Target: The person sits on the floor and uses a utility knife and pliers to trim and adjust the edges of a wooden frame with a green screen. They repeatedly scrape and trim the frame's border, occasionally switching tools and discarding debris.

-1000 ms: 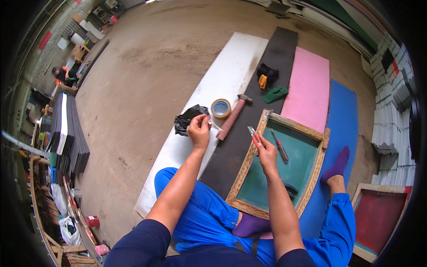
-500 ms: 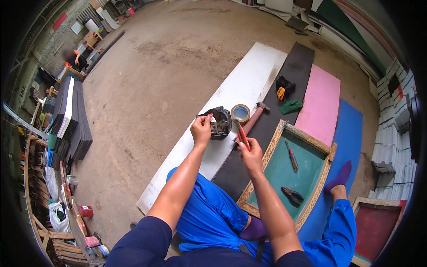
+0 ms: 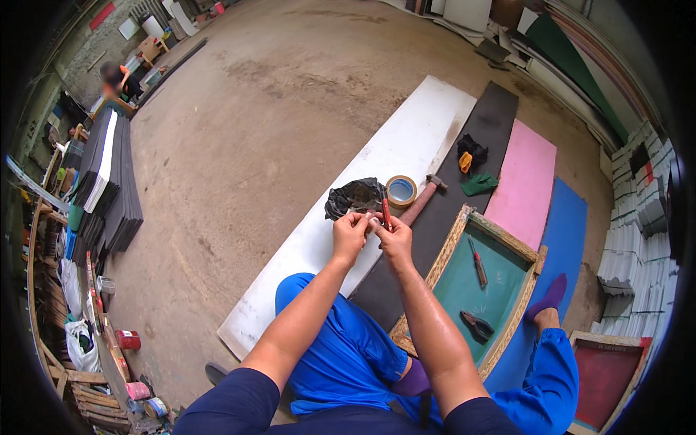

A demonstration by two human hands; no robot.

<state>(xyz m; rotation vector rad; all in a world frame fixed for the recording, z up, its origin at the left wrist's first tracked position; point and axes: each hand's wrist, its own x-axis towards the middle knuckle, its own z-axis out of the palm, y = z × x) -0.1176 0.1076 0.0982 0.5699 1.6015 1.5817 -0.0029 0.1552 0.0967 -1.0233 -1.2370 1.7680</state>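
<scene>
My left hand [image 3: 349, 238] and my right hand [image 3: 394, 239] meet at the fingertips, just on the near side of a black plastic bag [image 3: 346, 199]. The left fingers pinch something small and pale that the fingers mostly hide. Upright in my right hand stands a slim red-handled tool [image 3: 386, 209]; its exact kind cannot be made out. The bag lies open-mouthed on a white board [image 3: 377, 159]. Beside it are a roll of tan tape [image 3: 413, 197] and a hammer [image 3: 418, 206] with a reddish handle.
A wooden frame [image 3: 504, 232] with a green panel holds a screwdriver [image 3: 479, 270] and pliers [image 3: 477, 326]. Black, pink [image 3: 523, 185] and blue boards lie alongside. Green cloth [image 3: 478, 185] rests on the black board. Far left, another person [image 3: 125, 81] sits near stacked dark sheets [image 3: 119, 203].
My left hand has come down and right, away from the bag, to join my right hand. The right hand has shifted slightly left, with the red-handled tool now more upright.
</scene>
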